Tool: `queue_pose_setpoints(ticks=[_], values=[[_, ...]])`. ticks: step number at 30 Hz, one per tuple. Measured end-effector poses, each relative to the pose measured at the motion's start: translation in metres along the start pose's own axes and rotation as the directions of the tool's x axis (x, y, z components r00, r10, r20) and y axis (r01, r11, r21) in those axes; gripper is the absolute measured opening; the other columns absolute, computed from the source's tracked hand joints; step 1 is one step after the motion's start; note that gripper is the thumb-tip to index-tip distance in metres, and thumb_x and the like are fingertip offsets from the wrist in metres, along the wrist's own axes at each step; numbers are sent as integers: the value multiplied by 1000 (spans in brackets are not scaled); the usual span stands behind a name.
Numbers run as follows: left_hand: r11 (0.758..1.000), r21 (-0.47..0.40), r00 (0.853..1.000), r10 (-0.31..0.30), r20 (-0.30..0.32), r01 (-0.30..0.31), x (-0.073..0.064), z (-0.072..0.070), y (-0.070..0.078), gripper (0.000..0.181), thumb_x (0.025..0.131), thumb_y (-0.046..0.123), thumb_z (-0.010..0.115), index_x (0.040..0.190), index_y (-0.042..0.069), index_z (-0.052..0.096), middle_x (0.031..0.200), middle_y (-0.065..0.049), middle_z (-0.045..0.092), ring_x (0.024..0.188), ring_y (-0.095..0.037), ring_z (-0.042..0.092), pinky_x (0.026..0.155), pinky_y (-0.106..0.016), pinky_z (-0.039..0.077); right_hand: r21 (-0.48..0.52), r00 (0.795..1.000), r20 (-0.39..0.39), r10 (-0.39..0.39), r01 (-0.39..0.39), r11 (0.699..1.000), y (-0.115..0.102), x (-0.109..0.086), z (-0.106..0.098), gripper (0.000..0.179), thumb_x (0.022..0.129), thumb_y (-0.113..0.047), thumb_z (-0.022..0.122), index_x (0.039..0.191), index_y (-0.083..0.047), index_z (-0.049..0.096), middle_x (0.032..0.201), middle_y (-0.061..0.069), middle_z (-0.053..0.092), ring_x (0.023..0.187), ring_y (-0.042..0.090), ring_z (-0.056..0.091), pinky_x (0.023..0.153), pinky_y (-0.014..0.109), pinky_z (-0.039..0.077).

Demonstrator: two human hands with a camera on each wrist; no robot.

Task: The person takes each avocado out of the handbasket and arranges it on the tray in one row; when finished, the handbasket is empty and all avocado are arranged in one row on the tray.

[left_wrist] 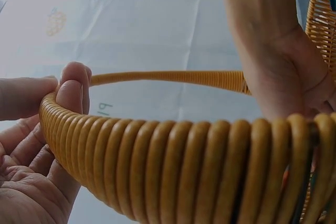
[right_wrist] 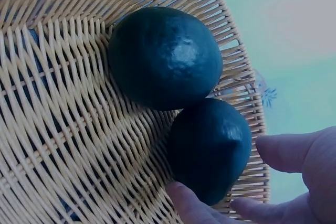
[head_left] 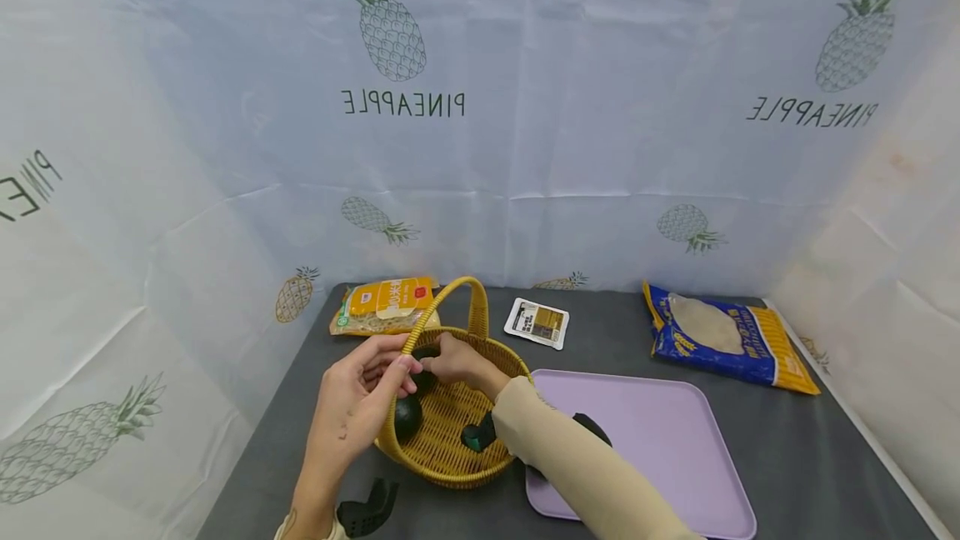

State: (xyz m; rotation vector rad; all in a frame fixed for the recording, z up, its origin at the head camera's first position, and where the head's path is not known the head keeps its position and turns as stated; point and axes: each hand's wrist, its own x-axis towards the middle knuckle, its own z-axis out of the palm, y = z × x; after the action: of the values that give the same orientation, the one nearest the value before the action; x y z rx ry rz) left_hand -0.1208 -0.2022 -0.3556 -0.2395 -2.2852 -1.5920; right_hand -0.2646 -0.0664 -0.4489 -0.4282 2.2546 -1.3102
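My left hand (head_left: 356, 407) grips the handle (left_wrist: 173, 156) of a yellow-brown wicker basket (head_left: 450, 477), thumb and fingertips pinching the wrapped band. Inside, against the left side wall, sit two dark green avocados touching each other. One avocado (right_wrist: 165, 59) is bigger and rounder; the other avocado (right_wrist: 210, 150) shows a blunt point. My right hand (head_left: 461, 359) reaches down into the basket with its fingers spread around the pointed one. A narrow gap shows between the thumb (right_wrist: 286, 153) and that avocado, and a fingertip is right at its lower edge.
To the basket's right lies a purple tray (head_left: 660, 440), partly under my right sleeve; a dark object (head_left: 592, 428) shows beside the sleeve. Behind stand a yellow food bag (head_left: 390, 307) and a small white packet (head_left: 537, 322). A blue-and-yellow bag (head_left: 727, 340) lies far right.
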Motion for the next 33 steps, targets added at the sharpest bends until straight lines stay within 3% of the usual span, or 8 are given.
queue_pose_setpoints(ticks=[3, 8, 14, 20, 25, 31, 33], values=[[1000, -3, 1000, 1, 1, -1, 0, 0, -1, 25, 99, 8, 65, 123, 2, 67, 92, -8, 74, 71, -11, 69, 65, -27, 61, -19, 1000, -10, -1, 1, 1000, 0, 2, 1, 38, 100, -23, 65, 122, 5, 53, 79, 7, 51, 64, 19, 46, 65, 40, 43], [1000, -15, 1000, -4, 4, 4, 0, 0, -1, 25, 99, 7, 65, 124, 0, 67, 92, -9, 74, 71, -11, 69, 65, -28, 61, -32, 999, -23, -30, 29, 999, 0, 4, 3, 47, 99, -24, 65, 133, 4, 49, 111, 14, 57, 90, 25, 54, 78, 42, 49], [1000, -23, 1000, 3, 2, -3, 0, -1, -2, 26, 99, 7, 65, 124, 0, 66, 92, -10, 74, 70, -11, 69, 65, -28, 62, 39, 996, -2, -88, 88, 995, 0, 12, 4, 31, 100, -18, 63, 121, 4, 57, 91, 7, 50, 71, 19, 44, 61, 31, 36], [1000, -19, 1000, 21, 4, -21, 0, 0, -3, 26, 99, 8, 65, 124, 1, 66, 93, -9, 75, 70, -11, 69, 64, -28, 61, 19, 997, -48, -59, 60, 998, 2, 10, 10, 41, 94, -20, 69, 123, 6, 56, 91, 8, 48, 81, 23, 47, 68, 33, 38], [1000, -17, 1000, 23, 4, -23, -1, 0, -4, 25, 99, 7, 65, 123, 1, 67, 92, -8, 74, 70, -11, 68, 64, -28, 61, 40, 995, -35, -96, 98, 994, 2, 8, 14, 40, 91, -20, 71, 123, 3, 63, 85, 4, 46, 77, 21, 47, 67, 31, 37], [1000, -10, 1000, 16, -4, -16, -1, 1, -3, 25, 99, 8, 65, 123, 2, 68, 92, -7, 74, 70, -11, 68, 63, -28, 61, 58, 998, -53, -34, 37, 998, 0, 7, 17, 35, 93, -25, 70, 108, 5, 60, 69, 1, 38, 56, 14, 36, 53, 26, 32], [1000, -5, 1000, 11, -7, -11, -1, 1, -2, 25, 99, 8, 65, 123, 3, 68, 92, -7, 74, 70, -11, 68, 64, -28, 61, 86, 999, -51, -10, 15, 996, 0, 8, 18, 33, 93, -24, 71, 104, 5, 61, 68, 1, 40, 55, 13, 38, 52, 26, 35]])
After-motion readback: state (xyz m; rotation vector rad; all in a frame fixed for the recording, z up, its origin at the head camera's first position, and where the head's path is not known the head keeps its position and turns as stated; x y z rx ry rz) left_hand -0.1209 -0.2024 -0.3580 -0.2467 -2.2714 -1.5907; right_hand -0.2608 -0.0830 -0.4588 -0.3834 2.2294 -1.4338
